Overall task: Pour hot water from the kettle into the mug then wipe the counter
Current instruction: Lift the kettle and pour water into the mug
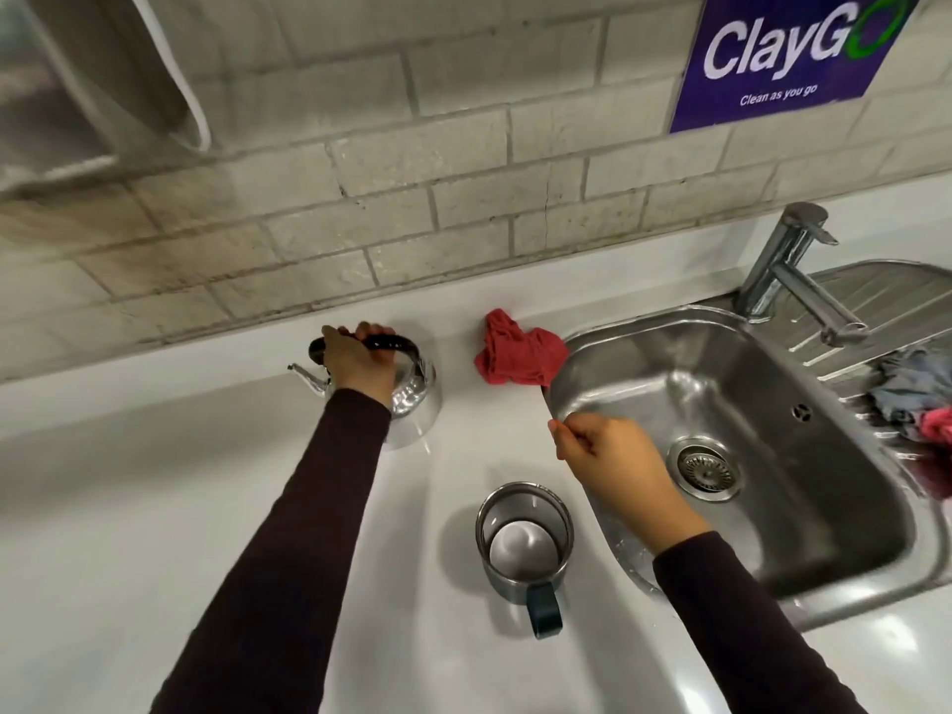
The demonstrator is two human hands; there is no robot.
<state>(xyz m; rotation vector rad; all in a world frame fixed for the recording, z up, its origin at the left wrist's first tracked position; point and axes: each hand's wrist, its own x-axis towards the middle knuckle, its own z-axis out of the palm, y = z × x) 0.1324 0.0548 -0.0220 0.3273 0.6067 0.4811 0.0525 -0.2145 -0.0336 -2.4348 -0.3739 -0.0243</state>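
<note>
A shiny steel kettle with a black handle stands on the white counter near the back wall, its spout pointing left. My left hand is closed around the handle. A steel mug with a dark handle stands upright nearer to me, and nothing shows inside it. My right hand hovers over the left rim of the sink, fingers curled, with nothing in it. A crumpled red cloth lies on the counter between the kettle and the sink.
A steel sink with a drain and a tap fills the right side. Grey and pink rags lie on the drainboard. A tiled wall with a purple sign stands behind the counter.
</note>
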